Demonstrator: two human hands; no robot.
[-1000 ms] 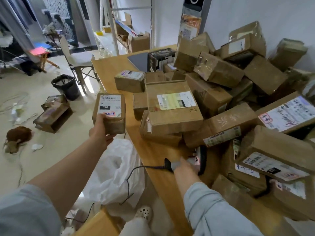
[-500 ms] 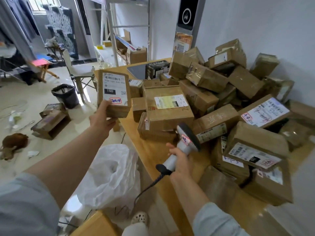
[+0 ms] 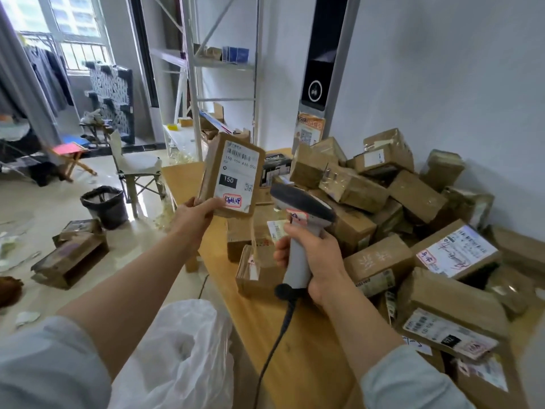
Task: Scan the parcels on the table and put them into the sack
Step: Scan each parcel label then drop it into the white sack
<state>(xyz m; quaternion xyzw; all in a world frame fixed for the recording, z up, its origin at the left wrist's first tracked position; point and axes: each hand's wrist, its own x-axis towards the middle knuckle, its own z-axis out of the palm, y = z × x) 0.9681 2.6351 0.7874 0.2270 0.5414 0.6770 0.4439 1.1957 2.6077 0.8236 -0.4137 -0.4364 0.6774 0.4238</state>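
Sack: white plastic sack (image 3: 182, 349) left of the light wooden table (image 3: 309, 349).
Pile: brown cardboard parcels (image 3: 413, 199) on the table's right, against the wall.
Floor: black round bin (image 3: 104, 205) behind brown cardboard boxes (image 3: 70, 255), left of the table.

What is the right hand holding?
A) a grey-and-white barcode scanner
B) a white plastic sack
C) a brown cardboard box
A: the right hand grips the grey-and-white barcode scanner by its handle; the left hand holds the brown cardboard parcel.
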